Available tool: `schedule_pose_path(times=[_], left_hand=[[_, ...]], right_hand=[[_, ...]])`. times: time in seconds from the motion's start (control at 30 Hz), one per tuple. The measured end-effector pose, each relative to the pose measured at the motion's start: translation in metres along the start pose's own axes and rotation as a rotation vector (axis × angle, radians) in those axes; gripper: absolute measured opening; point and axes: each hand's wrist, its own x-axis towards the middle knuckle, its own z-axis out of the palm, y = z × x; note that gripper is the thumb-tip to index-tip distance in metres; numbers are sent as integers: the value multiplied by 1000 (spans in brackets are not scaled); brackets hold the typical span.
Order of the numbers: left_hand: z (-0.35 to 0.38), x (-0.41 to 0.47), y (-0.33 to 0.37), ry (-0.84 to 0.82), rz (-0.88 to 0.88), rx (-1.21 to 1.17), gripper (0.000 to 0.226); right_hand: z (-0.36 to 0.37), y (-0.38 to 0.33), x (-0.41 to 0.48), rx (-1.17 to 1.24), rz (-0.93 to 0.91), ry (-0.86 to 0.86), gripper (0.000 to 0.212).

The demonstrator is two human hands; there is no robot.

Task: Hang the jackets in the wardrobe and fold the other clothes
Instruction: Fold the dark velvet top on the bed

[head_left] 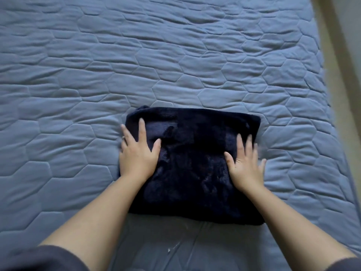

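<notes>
Folded garment (193,165) lies on the bed (175,61), left hand (137,153) and right hand (245,165) on it

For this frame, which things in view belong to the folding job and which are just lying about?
Job:
folded dark garment
left hand and right hand, both pressing flat on it

Not the job:
quilted blue bedcover under it
beige strip at the right edge

The folded garment (195,163) is dark navy; the bed (175,55) quilt is grey-blue, stitched in hexagons.
</notes>
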Motion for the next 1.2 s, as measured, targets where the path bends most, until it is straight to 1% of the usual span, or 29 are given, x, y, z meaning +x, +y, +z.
schedule_pose_path(times=[0.07, 0.13, 0.2, 0.23, 0.27, 0.33, 0.37, 0.4, 0.43, 0.53, 0.57, 0.63, 0.73, 0.8, 0.87, 0.93, 1.07, 1.2], left_hand=[[-2, -1, -4, -1, -70, -99, 81], [-6, 3, -13, -6, -187, -300, 80], [-11, 4, -23, -76, -298, -504, 70], [-14, 4, -29, -131, -336, -571, 65], [-17, 3, -33, -195, -371, -621, 61], [-27, -2, -40, -330, -455, -755, 61], [-31, -4, -41, -392, -488, -829, 61], [-36, -7, -40, -426, -503, -882, 61], [-41, -11, -38, -426, -501, -913, 59], [-62, -30, -29, -343, -473, -984, 47], [-74, -39, -26, -344, -464, -1005, 44], [-104, -59, -22, -393, -435, -1047, 47], [-168, -94, -17, -476, -397, -1124, 60], [-220, -121, -10, -490, -358, -1164, 56], [-280, -152, -2, -470, -326, -1197, 43], [-338, -184, 6, -451, -289, -1212, 36], [-430, -249, 15, -375, -225, -1252, 42], [-481, -322, 13, -233, -257, -1287, 41]], right_hand=[[0, 10, -8, 37, 16, -23, 74], [-4, 13, -13, 172, 10, 29, 78], [-11, 13, -17, 482, 58, 58, 79], [-15, 14, -18, 666, 113, 43, 73], [-19, 16, -20, 829, 182, -3, 63], [-28, 21, -25, 1123, 301, -216, 40], [-31, 23, -28, 1278, 340, -352, 36], [-34, 25, -33, 1402, 372, -471, 37], [-40, 26, -39, 1471, 389, -542, 41], [-62, 27, -60, 1550, 413, -574, 48], [-74, 27, -70, 1559, 418, -576, 49], [-104, 27, -93, 1567, 430, -589, 49], [-164, 22, -133, 1564, 431, -615, 46], [-212, 15, -166, 1563, 423, -607, 45], [-267, 3, -204, 1569, 402, -609, 45], [-322, -7, -241, 1584, 379, -617, 43], [-406, -17, -303, 1630, 329, -589, 44], [-449, -18, -348, 1608, 231, -678, 31]])
